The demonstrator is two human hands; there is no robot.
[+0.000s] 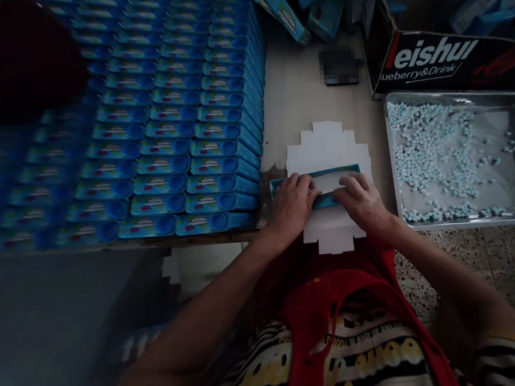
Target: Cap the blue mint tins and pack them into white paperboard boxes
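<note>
A flat white die-cut cardboard sheet (324,146) with stepped edges lies on the table's front edge, overhanging it. Across it rests a shallow box with blue walls (331,169) and a white inside. My left hand (293,201) grips the box's left part, its fingers curled over the near wall. From the right, my right hand (362,199) grips the other end with its fingers bent inward. A white surface shows between the fingertips; whether it is the box floor or a separate flap I cannot tell.
Rows of blue printed packs (217,166) fill the table's left side. At right sits a metal tray (458,224) with small pale-blue pellets (428,149). Behind it stands a black printed carton (440,62) with blue packs. A dark pixelated object (340,66) lies at the back.
</note>
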